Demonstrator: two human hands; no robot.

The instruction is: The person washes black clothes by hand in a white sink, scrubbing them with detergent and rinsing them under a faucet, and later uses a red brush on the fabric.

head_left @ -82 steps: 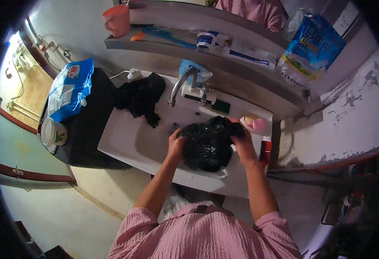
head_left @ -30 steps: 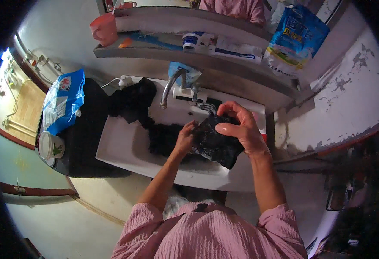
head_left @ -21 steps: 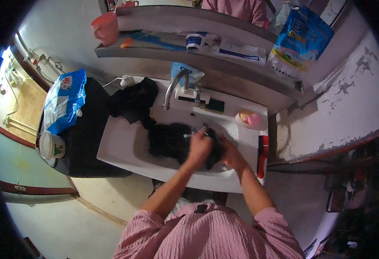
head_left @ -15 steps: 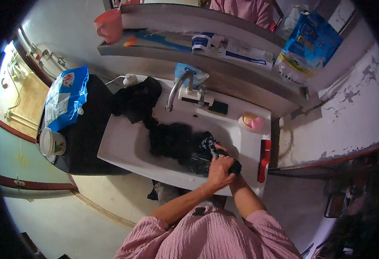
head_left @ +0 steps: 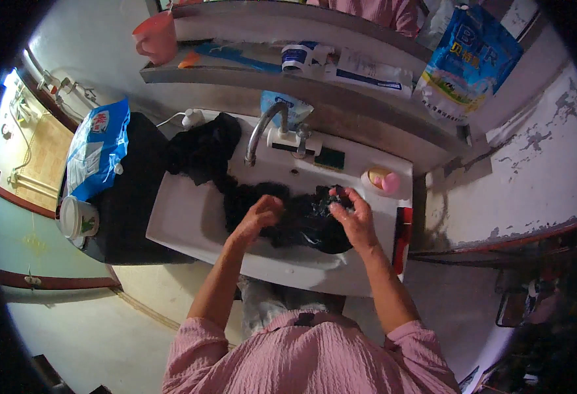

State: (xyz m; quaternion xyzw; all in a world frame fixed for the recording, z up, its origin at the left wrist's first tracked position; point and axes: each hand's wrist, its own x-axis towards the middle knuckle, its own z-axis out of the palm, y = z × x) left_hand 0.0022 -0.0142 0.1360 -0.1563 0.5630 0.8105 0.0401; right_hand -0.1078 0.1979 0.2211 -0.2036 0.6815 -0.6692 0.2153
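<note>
Wet black cloth [head_left: 301, 220], with pale suds on its right part, lies bunched in the white sink [head_left: 183, 220]. Over its left part is my left hand [head_left: 264, 213], fingers curled in and smeared by motion, so its grip does not show. At the right end my right hand [head_left: 357, 222] has thumb and fingers closed about a sudsy fold, with foam at the fingertips. More black cloth [head_left: 206, 148] is heaped on the sink's back left corner and joins the part in the basin. A curved metal faucet [head_left: 257, 134] stands behind the cloth.
A sponge [head_left: 330, 158] and pink soap in a dish [head_left: 380, 180] rest on the rim; a red-and-black brush [head_left: 402, 240] lies at the right edge. Left stand a blue-white bag [head_left: 98, 148] and a white tub [head_left: 79, 218]. Above runs a shelf [head_left: 222, 77] with a pink cup [head_left: 155, 38].
My hands have come apart from the cloth's right end. The left moved left over the middle of the cloth; the right turned upward, and the cloth between them spread out.
</note>
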